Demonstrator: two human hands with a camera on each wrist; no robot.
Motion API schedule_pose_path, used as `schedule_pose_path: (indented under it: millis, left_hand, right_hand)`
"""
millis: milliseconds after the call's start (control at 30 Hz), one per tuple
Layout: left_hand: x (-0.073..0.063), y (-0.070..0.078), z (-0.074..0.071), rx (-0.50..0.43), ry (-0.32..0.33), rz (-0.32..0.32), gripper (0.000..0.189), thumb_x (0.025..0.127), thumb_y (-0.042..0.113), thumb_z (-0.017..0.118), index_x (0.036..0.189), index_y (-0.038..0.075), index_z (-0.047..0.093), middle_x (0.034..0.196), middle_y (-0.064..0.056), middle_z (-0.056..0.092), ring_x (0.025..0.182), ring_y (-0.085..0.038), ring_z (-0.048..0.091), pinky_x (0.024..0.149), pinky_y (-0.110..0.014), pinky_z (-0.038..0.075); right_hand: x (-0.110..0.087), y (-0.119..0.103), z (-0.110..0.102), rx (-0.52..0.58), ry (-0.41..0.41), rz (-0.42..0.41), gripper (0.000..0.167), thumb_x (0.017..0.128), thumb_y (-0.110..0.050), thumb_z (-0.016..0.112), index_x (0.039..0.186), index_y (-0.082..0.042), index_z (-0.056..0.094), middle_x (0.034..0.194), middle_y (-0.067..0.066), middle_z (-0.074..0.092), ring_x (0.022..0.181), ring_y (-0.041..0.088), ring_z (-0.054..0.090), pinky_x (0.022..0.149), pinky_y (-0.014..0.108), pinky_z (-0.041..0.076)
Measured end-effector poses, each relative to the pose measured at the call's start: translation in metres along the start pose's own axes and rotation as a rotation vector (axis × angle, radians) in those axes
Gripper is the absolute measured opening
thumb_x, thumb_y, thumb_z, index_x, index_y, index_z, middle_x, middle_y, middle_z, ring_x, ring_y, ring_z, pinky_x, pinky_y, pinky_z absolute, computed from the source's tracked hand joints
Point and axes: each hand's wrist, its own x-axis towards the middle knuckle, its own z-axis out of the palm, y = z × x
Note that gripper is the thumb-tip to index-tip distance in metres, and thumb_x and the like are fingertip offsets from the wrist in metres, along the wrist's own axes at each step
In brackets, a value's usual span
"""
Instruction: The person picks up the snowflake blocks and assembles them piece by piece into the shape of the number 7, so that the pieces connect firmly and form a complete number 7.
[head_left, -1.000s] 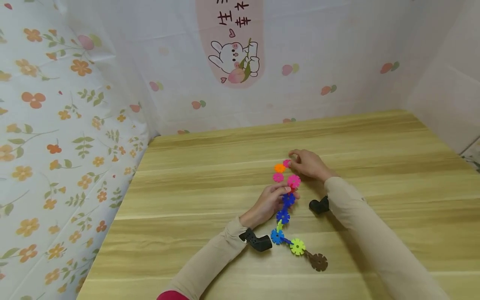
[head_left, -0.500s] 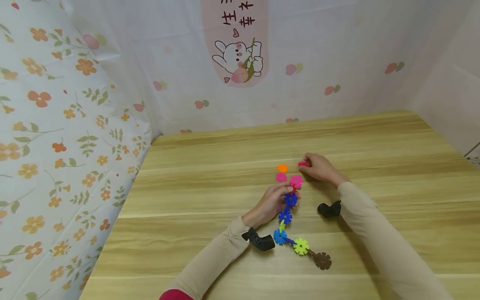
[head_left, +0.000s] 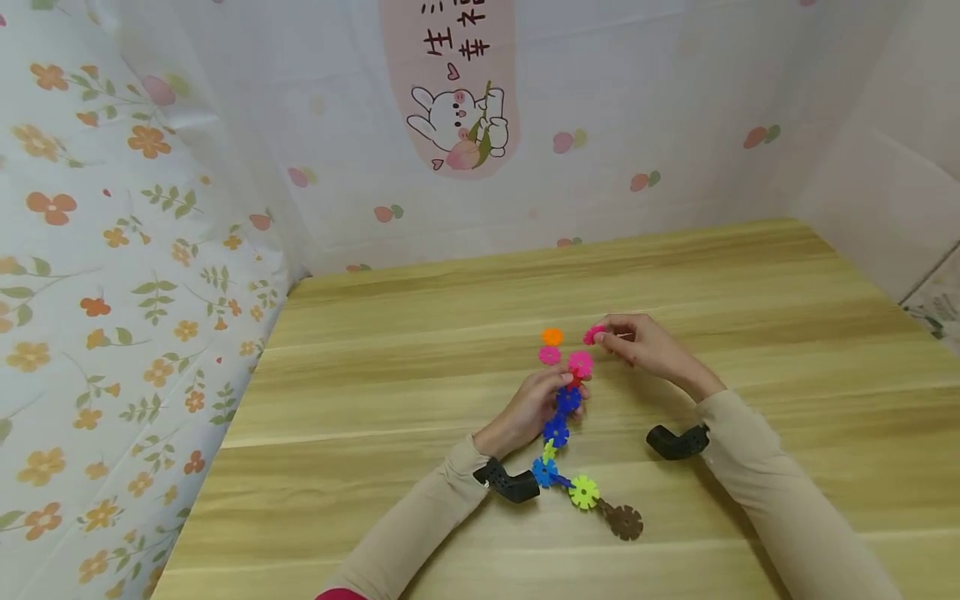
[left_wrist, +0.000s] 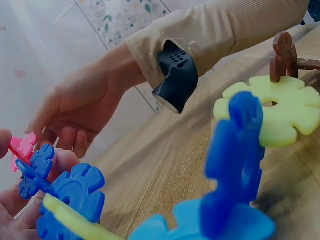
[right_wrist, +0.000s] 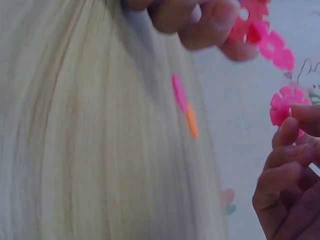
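Note:
Near the middle of the table, my left hand (head_left: 525,410) grips a chain of interlocking snowflake discs (head_left: 556,432) close to its far end. A pink disc (head_left: 581,363) tops the chain, fixed to a red disc (right_wrist: 245,22) at my left fingers. Blue, yellow-green and light blue discs follow, down to a brown disc (head_left: 625,522) at the near end. My right hand (head_left: 647,348) pinches a loose pink disc (right_wrist: 287,106) between thumb and fingers, just beyond the chain's pink end and apart from it. The left wrist view shows several chain discs large and close.
An orange disc (head_left: 552,337) and another pink disc (head_left: 550,355) lie on the wooden table (head_left: 390,350) left of the hands. Black wrist mounts (head_left: 677,442) sit at both sleeves. A printed cloth (head_left: 337,125) stands behind the table.
My right hand has picked the pink disc up from beside the orange one and drawn it right, turning it toward the chain's end. The left hand keeps its hold on the chain.

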Motion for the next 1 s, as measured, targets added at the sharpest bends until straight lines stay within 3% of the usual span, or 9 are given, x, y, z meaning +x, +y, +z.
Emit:
schedule_pose_path:
  millis: [167, 400, 800, 1000]
  left_hand:
    - [0.000, -0.002, 0.004, -0.009, -0.017, -0.004, 0.027, 0.096, 0.014, 0.043, 0.110, -0.007, 0.052, 0.084, -0.004, 0.060, 0.066, -0.015, 0.055, 0.066, -0.027, 0.049]
    - [-0.007, -0.002, 0.003, 0.024, 0.038, -0.027, 0.023, 0.095, 0.013, 0.045, 0.109, -0.003, 0.055, 0.081, -0.004, 0.060, 0.066, -0.014, 0.056, 0.065, -0.026, 0.049]
    - [-0.006, 0.003, 0.000, 0.132, 0.021, -0.004, 0.034, 0.098, 0.015, 0.045, 0.118, -0.012, 0.049, 0.085, 0.000, 0.061, 0.069, -0.012, 0.057, 0.066, -0.024, 0.050]
    - [-0.003, 0.003, 0.001, 0.140, 0.022, -0.010, 0.034, 0.098, 0.014, 0.045, 0.118, -0.014, 0.047, 0.088, -0.002, 0.060, 0.070, -0.012, 0.058, 0.068, -0.024, 0.050]
  right_hand:
    - [-0.008, -0.002, 0.004, 0.090, -0.016, 0.042, 0.033, 0.098, -0.030, 0.049, 0.102, 0.001, 0.061, 0.065, 0.010, 0.046, 0.050, 0.016, 0.041, 0.044, 0.031, 0.039]
    - [-0.009, -0.004, 0.015, 0.165, -0.086, 0.068, 0.034, 0.098, -0.031, 0.047, 0.100, 0.001, 0.059, 0.062, 0.007, 0.043, 0.049, 0.017, 0.041, 0.047, 0.035, 0.042]
    - [-0.006, -0.007, 0.016, 0.175, 0.002, 0.004, 0.035, 0.099, -0.028, 0.046, 0.097, 0.004, 0.060, 0.062, 0.007, 0.042, 0.047, 0.015, 0.039, 0.043, 0.033, 0.039]
    - [-0.005, -0.006, 0.013, 0.188, 0.023, -0.031, 0.032, 0.100, -0.024, 0.045, 0.093, 0.004, 0.059, 0.061, 0.008, 0.041, 0.047, 0.016, 0.037, 0.043, 0.032, 0.036]
